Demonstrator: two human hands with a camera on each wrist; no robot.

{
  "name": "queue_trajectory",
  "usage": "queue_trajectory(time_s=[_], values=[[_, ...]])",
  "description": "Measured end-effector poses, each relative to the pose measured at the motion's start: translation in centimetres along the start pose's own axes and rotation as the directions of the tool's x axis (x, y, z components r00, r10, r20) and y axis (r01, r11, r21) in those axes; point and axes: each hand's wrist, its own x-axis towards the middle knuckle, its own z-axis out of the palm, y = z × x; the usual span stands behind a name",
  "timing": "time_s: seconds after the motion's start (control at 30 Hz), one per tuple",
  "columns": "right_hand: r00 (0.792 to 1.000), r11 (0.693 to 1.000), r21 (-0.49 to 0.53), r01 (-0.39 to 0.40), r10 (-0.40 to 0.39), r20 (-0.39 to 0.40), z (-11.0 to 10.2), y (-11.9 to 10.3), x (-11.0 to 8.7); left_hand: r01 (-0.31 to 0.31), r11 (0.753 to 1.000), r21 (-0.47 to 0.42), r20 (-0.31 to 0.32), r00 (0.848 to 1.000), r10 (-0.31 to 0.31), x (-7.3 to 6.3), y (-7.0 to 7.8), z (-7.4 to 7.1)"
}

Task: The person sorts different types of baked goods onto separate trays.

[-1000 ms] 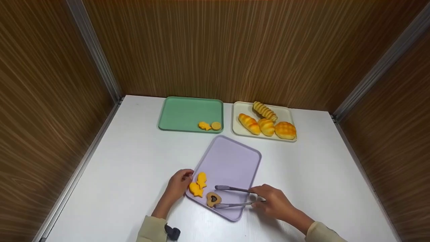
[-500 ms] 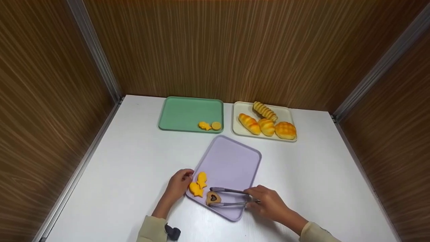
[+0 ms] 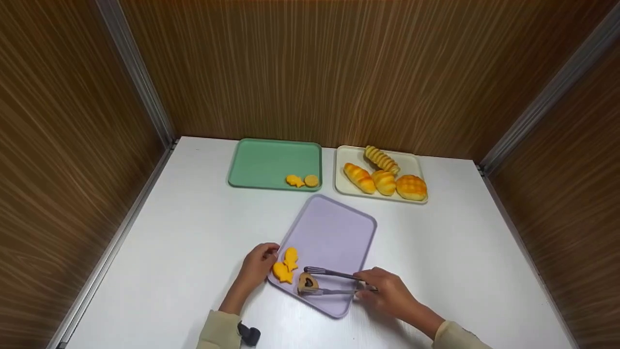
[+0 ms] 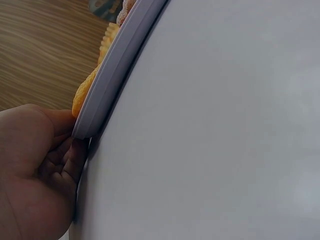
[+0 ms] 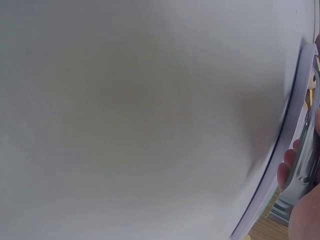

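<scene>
My left hand (image 3: 259,266) holds the left rim of the lilac tray (image 3: 334,232), fingers curled at its edge in the left wrist view. In my right hand (image 3: 391,293) is a pair of metal tongs (image 3: 335,273), reaching over the tray from its right side. Between the spread tong tips sits a brown heart cookie (image 3: 304,282) with a dark heart centre, tilted, with the nearer tip overlapping its lower edge. Two yellow fish-shaped crackers (image 3: 282,272) lie just left of it, by the left hand. The right wrist view shows the tongs' metal body (image 5: 302,172) under the fingers.
Behind, a green tray (image 3: 271,165) carries a fish-shaped cracker (image 3: 294,181) and a round biscuit (image 3: 311,181). To its right stands a cream tray (image 3: 348,155) with several breads (image 3: 411,187). Wood-grain panels (image 3: 310,72) enclose the white table (image 3: 193,218) at the back and sides.
The right hand and tongs have moved slightly left, bringing the tips around the heart cookie, which now tilts. The left hand and lilac tray have stayed in place.
</scene>
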Motion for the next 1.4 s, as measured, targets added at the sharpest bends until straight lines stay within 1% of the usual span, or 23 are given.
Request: queue_trajectory(time_s=[0.13,0.3,0.53,0.73,0.83,0.97,1.17,1.4], values=[[0.999,0.999,0.026,-0.039,0.039,0.003,-0.06,0.12,0.22,0.019,1.0,-0.003,-0.002,1.0,-0.019,0.03,0.0,0.08],[0.998,0.997,0.038,-0.07,0.07,-0.001,-0.13,0.3,0.51,0.025,1.0,-0.005,0.002,1.0,-0.025,0.06,0.04,0.1],[0.991,0.99,0.048,-0.132,0.133,-0.006,-0.21,0.42,0.72,0.026,1.0,0.0,0.005,1.0,-0.026,0.11,0.02,0.03],[0.992,0.993,-0.019,-0.12,0.119,-0.032,0.17,0.51,0.86,0.033,0.999,-0.001,0.007,0.999,-0.033,0.16,0.01,-0.03],[0.994,0.992,-0.066,-0.107,0.105,-0.026,0.37,0.41,0.86,0.016,1.0,-0.005,0.005,1.0,-0.016,0.09,0.0,-0.02],[0.995,0.99,-0.104,-0.097,0.095,-0.023,0.41,0.36,0.73,0.007,1.0,-0.013,0.004,1.0,-0.007,0.06,0.04,-0.02],[0.994,0.988,-0.112,-0.104,0.101,-0.034,0.29,0.42,0.27,0.011,1.0,-0.018,0.005,1.0,-0.011,0.0,0.03,-0.06],[0.995,0.988,-0.134,-0.076,0.067,-0.072,0.4,0.31,-0.1,0.021,0.999,-0.024,-0.001,1.0,-0.021,-0.06,0.08,-0.01]])
